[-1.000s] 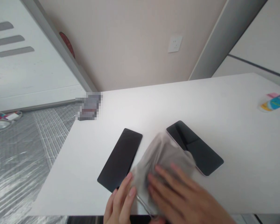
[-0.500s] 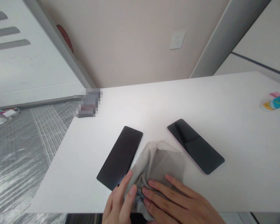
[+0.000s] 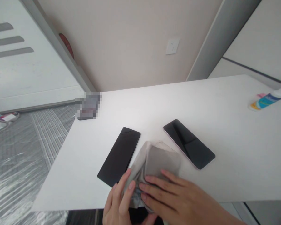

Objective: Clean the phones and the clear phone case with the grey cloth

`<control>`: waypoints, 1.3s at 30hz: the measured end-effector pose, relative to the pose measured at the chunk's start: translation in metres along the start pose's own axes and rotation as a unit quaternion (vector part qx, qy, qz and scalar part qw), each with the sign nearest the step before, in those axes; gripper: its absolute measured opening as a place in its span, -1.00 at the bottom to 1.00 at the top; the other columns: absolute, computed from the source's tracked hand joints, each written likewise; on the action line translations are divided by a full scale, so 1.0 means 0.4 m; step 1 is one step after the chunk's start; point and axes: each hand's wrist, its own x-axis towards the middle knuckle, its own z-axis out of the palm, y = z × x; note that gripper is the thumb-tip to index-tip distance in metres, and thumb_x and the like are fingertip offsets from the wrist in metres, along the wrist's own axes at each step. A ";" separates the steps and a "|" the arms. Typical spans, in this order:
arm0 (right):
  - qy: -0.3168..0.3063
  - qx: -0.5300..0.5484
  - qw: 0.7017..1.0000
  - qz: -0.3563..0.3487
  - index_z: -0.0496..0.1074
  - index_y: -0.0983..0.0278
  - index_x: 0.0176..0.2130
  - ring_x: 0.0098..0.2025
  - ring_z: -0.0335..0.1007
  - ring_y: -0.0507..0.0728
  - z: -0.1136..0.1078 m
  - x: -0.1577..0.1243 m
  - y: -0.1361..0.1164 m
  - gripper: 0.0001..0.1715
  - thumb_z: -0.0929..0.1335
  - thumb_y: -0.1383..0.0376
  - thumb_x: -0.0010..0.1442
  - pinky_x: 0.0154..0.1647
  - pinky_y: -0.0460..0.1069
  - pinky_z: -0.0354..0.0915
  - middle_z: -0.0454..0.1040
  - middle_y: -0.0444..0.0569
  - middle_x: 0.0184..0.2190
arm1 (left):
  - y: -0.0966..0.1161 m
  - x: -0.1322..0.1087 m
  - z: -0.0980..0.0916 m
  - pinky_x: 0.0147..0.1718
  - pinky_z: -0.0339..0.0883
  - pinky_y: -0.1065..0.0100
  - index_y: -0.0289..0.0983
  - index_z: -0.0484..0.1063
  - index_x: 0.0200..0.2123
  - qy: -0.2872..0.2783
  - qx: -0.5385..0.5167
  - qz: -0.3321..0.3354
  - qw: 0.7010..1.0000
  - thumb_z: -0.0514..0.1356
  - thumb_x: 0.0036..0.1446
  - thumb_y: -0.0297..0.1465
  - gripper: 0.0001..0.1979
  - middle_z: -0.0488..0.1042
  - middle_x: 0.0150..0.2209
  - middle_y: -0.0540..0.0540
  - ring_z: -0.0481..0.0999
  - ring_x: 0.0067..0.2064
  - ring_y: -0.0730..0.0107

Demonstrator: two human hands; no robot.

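A light grey cloth (image 3: 162,161), folded and creased, lies on the white table (image 3: 224,181) and reaches its near edge. A bluish patch shows on it between my hands. My right hand (image 3: 178,197) lies on the cloth, palm down, with its fingers stretched out. At the cloth's left edge is my left hand (image 3: 119,200), its bent fingers against the fabric; its thumb is hard to make out. Left of the cloth lies a black-screened phone (image 3: 119,156), its near end close to my left fingers. Another dark-screened phone (image 3: 189,143) with a pale rim lies to the right.
On the table's far right lies a white bottle with a blue and yellow label (image 3: 268,100), beside something pink. A blurred-out object (image 3: 89,106) sits at the far left corner. A wall with a socket (image 3: 172,46) stands behind the table. Shiny sheeting (image 3: 21,168) covers the floor at left.
The view has shifted slightly, so the phones and bottle sit further left in the picture. The cloth's upper part looks flatter and more squarely folded. Both hands stay on it.
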 end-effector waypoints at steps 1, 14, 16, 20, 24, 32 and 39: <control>-0.014 0.018 1.000 0.010 0.58 0.22 0.17 0.20 0.56 0.04 -0.019 0.006 0.005 -0.51 0.16 0.15 0.65 0.26 -0.05 0.48 0.57 -0.22 0.23 | -0.002 0.004 -0.004 -0.09 0.49 0.21 -0.36 0.41 0.02 -0.010 0.005 0.005 1.000 0.13 0.49 -0.07 -0.58 0.68 -0.09 -0.38 0.70 -0.06 0.16; 0.029 -0.059 0.996 0.059 0.57 0.29 0.19 0.23 0.55 0.15 0.037 -0.003 0.027 -0.30 0.06 -0.04 0.66 0.22 0.10 0.50 0.56 -0.08 0.24 | -0.001 0.001 -0.004 -0.07 0.47 0.23 -0.32 0.40 0.04 -0.022 0.002 0.012 1.000 0.11 0.50 -0.04 -0.57 0.69 -0.10 -0.36 0.67 0.01 0.16; 0.015 -0.096 0.993 0.069 0.55 0.37 0.20 0.23 0.55 0.24 0.026 -0.002 0.030 -0.28 0.07 -0.02 0.65 0.18 0.16 0.51 0.55 0.03 0.24 | -0.005 -0.001 -0.006 -0.10 0.49 0.24 -0.28 0.41 0.05 -0.028 0.004 0.008 1.000 0.15 0.47 -0.03 -0.58 0.70 -0.08 -0.31 0.68 0.00 0.17; -0.006 -0.074 0.997 -0.003 0.53 0.20 0.24 0.27 0.50 0.08 0.015 0.009 0.027 -0.51 0.13 0.20 0.66 0.19 0.05 0.49 0.53 -0.23 0.27 | -0.009 -0.007 -0.007 -0.16 0.50 0.27 -0.26 0.46 0.00 -0.023 0.004 0.011 1.000 0.08 0.50 -0.02 -0.58 0.69 -0.09 -0.27 0.69 -0.07 0.23; 0.021 -0.093 0.990 0.105 0.56 0.27 0.22 0.25 0.53 0.21 0.034 0.000 0.015 -0.29 0.05 -0.03 0.65 0.23 0.16 0.48 0.53 -0.11 0.27 | -0.006 -0.012 -0.004 -0.06 0.50 0.24 -0.31 0.41 0.03 -0.015 -0.020 0.001 1.000 0.23 0.44 -0.07 -0.60 0.67 -0.07 -0.33 0.67 0.02 0.16; 0.073 0.113 0.984 0.120 0.66 0.16 0.00 0.08 0.65 -0.03 -0.008 -0.035 -0.001 -0.51 0.17 0.26 0.66 0.33 -0.16 0.38 0.68 -0.26 0.05 | -0.032 -0.013 -0.024 0.05 0.53 0.23 -0.34 0.23 0.36 -0.054 -0.056 0.036 0.996 0.19 0.47 -0.11 -0.41 0.65 0.04 -0.34 0.63 0.18 0.12; 0.165 0.350 0.814 0.434 0.38 0.05 0.43 -0.21 0.74 0.19 -0.002 -0.211 0.055 -0.40 0.03 0.22 0.66 -0.12 0.04 0.69 0.73 -0.08 -0.12 | -0.023 -0.023 -0.035 0.50 0.06 0.02 -0.33 0.42 0.16 -0.055 -0.021 0.016 0.998 0.23 0.43 -0.07 -0.52 0.66 0.09 -0.42 0.57 0.29 0.09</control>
